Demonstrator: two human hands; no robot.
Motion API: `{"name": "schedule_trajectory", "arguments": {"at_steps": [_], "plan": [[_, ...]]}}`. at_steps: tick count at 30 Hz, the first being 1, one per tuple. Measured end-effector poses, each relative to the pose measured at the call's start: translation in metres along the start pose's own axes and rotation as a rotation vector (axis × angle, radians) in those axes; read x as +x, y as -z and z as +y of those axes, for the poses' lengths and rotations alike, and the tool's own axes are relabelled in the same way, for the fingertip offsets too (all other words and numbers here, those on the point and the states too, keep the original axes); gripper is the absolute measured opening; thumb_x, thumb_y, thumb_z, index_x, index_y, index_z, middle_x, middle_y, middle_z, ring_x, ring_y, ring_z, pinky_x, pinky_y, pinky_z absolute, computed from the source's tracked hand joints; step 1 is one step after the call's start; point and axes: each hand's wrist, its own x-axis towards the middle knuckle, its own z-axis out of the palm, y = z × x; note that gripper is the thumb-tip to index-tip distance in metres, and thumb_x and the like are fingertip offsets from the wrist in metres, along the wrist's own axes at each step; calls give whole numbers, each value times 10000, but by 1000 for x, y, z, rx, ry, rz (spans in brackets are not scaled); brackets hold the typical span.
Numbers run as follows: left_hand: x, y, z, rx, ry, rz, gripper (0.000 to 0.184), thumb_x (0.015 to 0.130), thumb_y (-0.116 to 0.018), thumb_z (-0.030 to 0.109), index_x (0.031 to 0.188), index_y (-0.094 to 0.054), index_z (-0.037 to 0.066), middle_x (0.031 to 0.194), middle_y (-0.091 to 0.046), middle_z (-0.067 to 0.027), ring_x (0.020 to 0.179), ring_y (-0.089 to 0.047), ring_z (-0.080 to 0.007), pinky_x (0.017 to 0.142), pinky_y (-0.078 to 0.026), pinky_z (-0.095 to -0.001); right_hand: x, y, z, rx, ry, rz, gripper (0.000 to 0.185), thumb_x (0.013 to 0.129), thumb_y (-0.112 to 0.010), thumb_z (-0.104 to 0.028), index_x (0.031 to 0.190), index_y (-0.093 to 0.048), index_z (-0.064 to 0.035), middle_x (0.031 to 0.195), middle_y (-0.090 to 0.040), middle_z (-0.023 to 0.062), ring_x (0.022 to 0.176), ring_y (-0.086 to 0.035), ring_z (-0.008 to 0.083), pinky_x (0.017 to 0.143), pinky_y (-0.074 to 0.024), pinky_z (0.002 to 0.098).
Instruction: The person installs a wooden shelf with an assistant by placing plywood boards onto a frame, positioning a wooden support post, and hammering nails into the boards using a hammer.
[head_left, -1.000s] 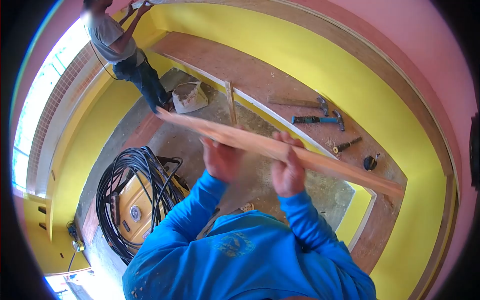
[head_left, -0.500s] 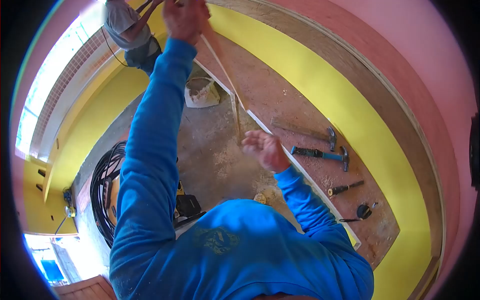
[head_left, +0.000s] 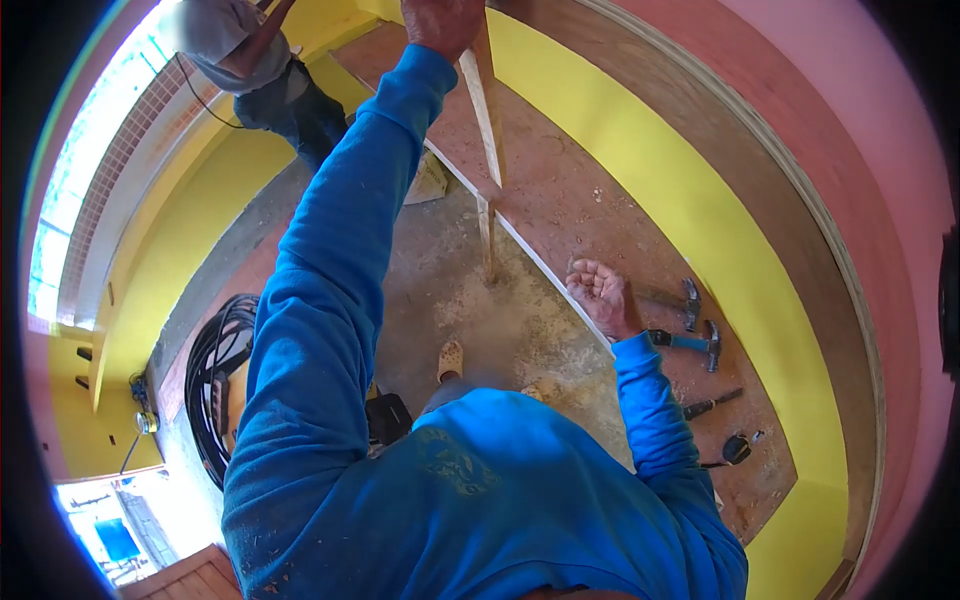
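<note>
My left hand [head_left: 443, 24] is raised at the top edge, its fingers wrapped round a wooden board [head_left: 484, 110]. The board stands upright, its lower end at the front edge of the brown bench top [head_left: 560, 190], just above a short wooden post [head_left: 487, 240]. Lower and to the right, my right hand [head_left: 606, 297] is held over the bench edge with fingers loosely curled and nothing visible in it. Beside it are a wooden-handled hammer [head_left: 690, 303] and a blue-handled hammer [head_left: 688, 342], both partly behind the hand.
A chisel-like tool [head_left: 712, 404] and a black round tool [head_left: 737, 449] lie on the bench. Another person [head_left: 290, 100] stands at the upper left. Coiled black cable [head_left: 205, 380] is at the left, and a pale bag [head_left: 428, 180] is on the floor beyond my left arm.
Both hands first held the board level. My left hand then raised it upright and has since shifted right. My right hand let go and moved right, over the bench edge.
</note>
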Motion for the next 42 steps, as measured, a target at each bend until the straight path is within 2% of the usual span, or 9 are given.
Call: {"name": "schedule_trajectory", "arguments": {"at_steps": [4,10,13,17,19,22,28,32,42], "plan": [[16,19,-32,-100,-9,-33,224,835,-669,187,922,-536,30,744,-560,-3,673,-507,-72,549,-414,-240,36,-28,2,-16,-18,23,406,808,-678,-143,1127,-527,58,909,-652,87,813,-615,121,740,-512,259],[16,42,-63,314,51,-85,347,783,-724,249,942,-526,12,746,-570,-42,659,-514,-108,553,-422,-265,79,-79,6,-25,-58,16,388,810,-672,-121,1122,-525,56,919,-647,92,827,-614,128,750,-516,266],[4,49,-73,218,192,-109,362,758,-734,212,972,-522,11,760,-583,-66,673,-534,-132,584,-448,-286,112,-95,-12,-125,-14,36,395,811,-671,-108,1135,-514,54,961,-633,98,879,-606,146,792,-510,277],[2,56,-84,397,146,-200,591,735,-723,457,941,-368,33,721,-577,-253,690,-573,-473,549,-468,-470,173,-119,-70,117,188,178,479,776,-690,-123,1175,-500,63,1119,-591,140,964,-587,194,847,-485,317],[-7,62,-94,323,197,-327,592,743,-722,435,958,-339,38,734,-575,-277,710,-571,-487,557,-462,-493,200,-119,-126,-47,399,308,538,772,-688,-123,1228,-466,57,1202,-541,134,983,-570,191,848,-479,318],[-19,65,-95,258,331,-427,569,770,-702,381,987,-301,41,748,-570,-303,737,-566,-502,577,-456,-518,239,-129,-188,0,633,466,529,776,-687,-173,1212,-496,57,1097,-593,110,894,-584,156,778,-486,281],[-30,62,-96,194,364,-403,467,807,-630,237,1042,-281,32,806,-568,-327,765,-548,-523,603,-453,-535,292,-148,-221,119,540,401,411,797,-669,-298,1013,-635,50,815,-657,96,759,-606,127,657,-481,273],[-40,59,-108,222,374,-372,432,806,-614,227,1061,-314,49,843,-578,-313,766,-543,-521,603,-446,-547,279,-148,-233,-345,510,504,417,873,-595,-336,1053,-616,39,968,-654,118,875,-590,153,791,-468,283],[-39,57,-103,187,442,-377,413,827,-593,214,1096,-320,61,864,-589,-304,794,-570,-498,623,-451,-538,301,-143,-211,-161,710,467,348,869,-595,-313,1010,-646,1,841,-680,136,765,-649,189,684,-499,314]]}}
